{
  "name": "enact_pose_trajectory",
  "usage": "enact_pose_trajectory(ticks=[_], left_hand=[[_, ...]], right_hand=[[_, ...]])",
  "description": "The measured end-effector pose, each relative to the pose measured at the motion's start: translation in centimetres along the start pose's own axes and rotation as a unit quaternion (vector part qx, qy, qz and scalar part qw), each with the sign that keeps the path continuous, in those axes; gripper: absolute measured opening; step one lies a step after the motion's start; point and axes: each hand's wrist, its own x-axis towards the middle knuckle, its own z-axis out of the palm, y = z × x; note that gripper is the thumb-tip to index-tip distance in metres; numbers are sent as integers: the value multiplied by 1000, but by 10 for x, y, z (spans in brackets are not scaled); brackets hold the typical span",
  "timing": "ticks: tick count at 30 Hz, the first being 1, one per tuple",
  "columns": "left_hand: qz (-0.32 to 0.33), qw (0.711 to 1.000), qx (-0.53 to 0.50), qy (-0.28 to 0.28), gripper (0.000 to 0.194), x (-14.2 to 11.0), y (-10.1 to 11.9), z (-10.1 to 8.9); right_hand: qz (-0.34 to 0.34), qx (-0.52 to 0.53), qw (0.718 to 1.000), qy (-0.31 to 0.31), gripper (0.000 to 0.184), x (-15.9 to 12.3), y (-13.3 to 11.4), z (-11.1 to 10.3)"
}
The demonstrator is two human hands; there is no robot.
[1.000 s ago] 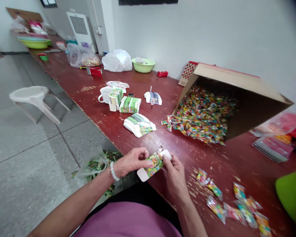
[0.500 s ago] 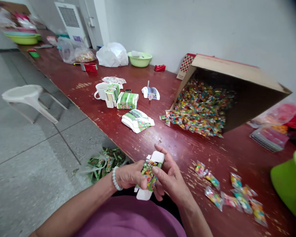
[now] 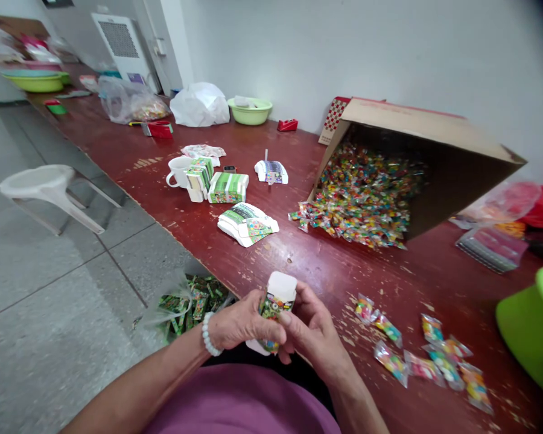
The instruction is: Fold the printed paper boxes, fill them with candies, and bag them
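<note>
Between my two hands is a small printed candy box (image 3: 277, 304) with its white end flap standing up. My left hand (image 3: 248, 322), with a bead bracelet at the wrist, grips its left side, thumb across the front. My right hand (image 3: 311, 328) is closed around the right side, thumb also on the front. Fingers cover much of the box's lower half. Ahead on the red table lies a stack of flat box blanks (image 3: 239, 220). To the right are several wrapped candies (image 3: 434, 361).
A tipped cardboard carton (image 3: 434, 114) spills many wrapped candies (image 3: 366, 205) onto the table. Bundled blanks (image 3: 228, 188) stand beside a white mug (image 3: 178, 173). A green tub (image 3: 531, 325) is at the right edge. Below the table edge sits a bag of green boxes (image 3: 194, 304); a stool (image 3: 40, 181) stands left.
The box has gone from flatter and slanted to upright and squared between both hands. My left hand's fingers have closed on it, and its white top flap now faces up.
</note>
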Motion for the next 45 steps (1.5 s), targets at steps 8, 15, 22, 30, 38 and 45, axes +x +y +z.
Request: enact_pose_trajectory(ticks=[8, 15, 22, 30, 38, 45], left_hand=[[104, 969, 167, 151, 34, 14, -6, -4], [164, 937, 131, 278, 56, 3, -12, 9], [188, 922, 188, 282, 45, 0, -18, 3], [151, 956, 131, 216, 30, 0, -15, -3], [155, 951, 118, 241, 29, -1, -12, -7], [153, 950, 148, 228, 27, 3, -17, -3]], right_hand=[[-46, -42, 990, 126, 26, 16, 17, -14], [-66, 6, 981, 185, 53, 18, 19, -10], [-114, -63, 976, 176, 26, 16, 25, -9], [-47, 1, 990, 132, 26, 18, 18, -15], [-67, -69, 985, 147, 20, 16, 23, -23], [-44, 4, 988, 145, 34, 20, 8, -27]])
